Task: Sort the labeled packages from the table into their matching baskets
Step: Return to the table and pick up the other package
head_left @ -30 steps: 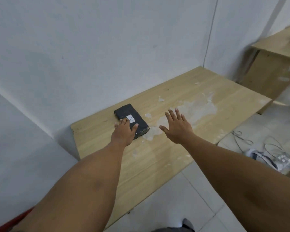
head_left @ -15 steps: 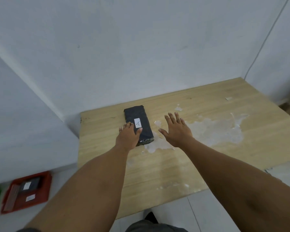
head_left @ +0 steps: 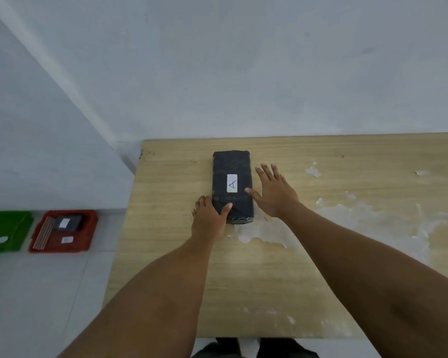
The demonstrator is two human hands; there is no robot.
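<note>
Head view: wooden table (head_left: 308,280) fills the lower centre and right of the frame, its top scuffed with pale patches (head_left: 360,223) at right. Grey wall (head_left: 217,60) behind, corner at upper left, light tiled floor (head_left: 36,293) at lower left. Black package (head_left: 232,186) lies flat on the table near the back edge, centre frame, with a white label (head_left: 232,183) marked "A". Left hand (head_left: 209,220) grips its near left corner, thumb on top, fingers down the left side. Right hand (head_left: 276,193) is spread flat, fingers apart, just beside the package's right edge, thumb tip touching it, holding nothing. On the floor at far left sit a green basket (head_left: 5,218) and a red basket (head_left: 88,228); the red one holds a dark package (head_left: 67,223) and some sticks (head_left: 43,236). Nothing blocks the package.
</note>
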